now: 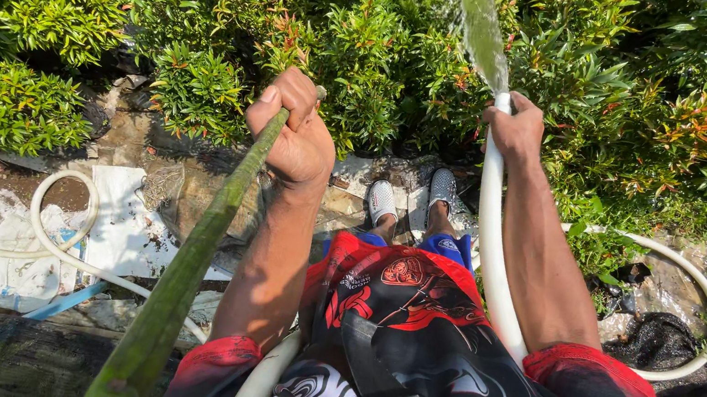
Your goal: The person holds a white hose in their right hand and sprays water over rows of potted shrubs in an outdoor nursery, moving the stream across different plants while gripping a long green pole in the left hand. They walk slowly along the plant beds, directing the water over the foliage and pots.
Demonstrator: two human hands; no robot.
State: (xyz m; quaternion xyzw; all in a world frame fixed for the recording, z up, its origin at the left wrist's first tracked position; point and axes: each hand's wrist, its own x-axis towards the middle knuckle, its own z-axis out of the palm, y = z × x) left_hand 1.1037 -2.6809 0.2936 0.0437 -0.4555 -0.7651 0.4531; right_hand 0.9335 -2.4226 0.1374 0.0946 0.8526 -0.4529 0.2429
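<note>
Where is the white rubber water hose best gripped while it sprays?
Probably just below the nozzle end of the white rubber water hose, coming from the right, as the right hand does: the hose rises straight there, so a wrap grip aims the water stream.

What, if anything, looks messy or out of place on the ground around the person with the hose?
Crumpled white plastic sheeting and other scraps litter the wet ground left of the feet, with slack white hose looped over them. The right hand sprays water at the shrubs; the left hand grips a green pole.

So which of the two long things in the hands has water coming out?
The white hose in the right hand; water sprays from its tip. The left hand grips a green pole.
</note>
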